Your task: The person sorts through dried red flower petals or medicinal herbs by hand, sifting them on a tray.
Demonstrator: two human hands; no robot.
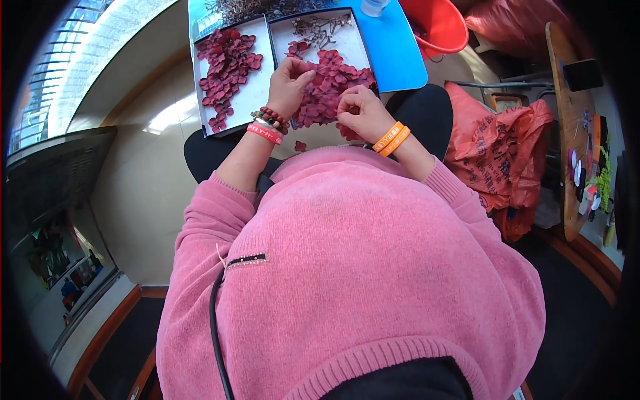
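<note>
Dark red cloth-like flower petals [330,90] lie heaped in the right-hand shallow white tray [283,41], under and between my hands. My left hand [291,85] is at the heap's left edge, thumb and forefinger pinched on a dark red petal. At the heap's right side, my right hand [365,113] has its fingers curled into a pinch; whatever is in them is hidden. More petals [227,70] are spread in the left white tray [260,107]. Thin brown stems [323,30] sit at the far end of the right tray.
Both trays stand on a blue table [403,67], with a dark pile of stems [250,8] behind them and a clear cup [375,7] nearby. A red bucket [440,27] and red plastic bags [493,153] are to the right. One petal cluster [301,146] is below the trays.
</note>
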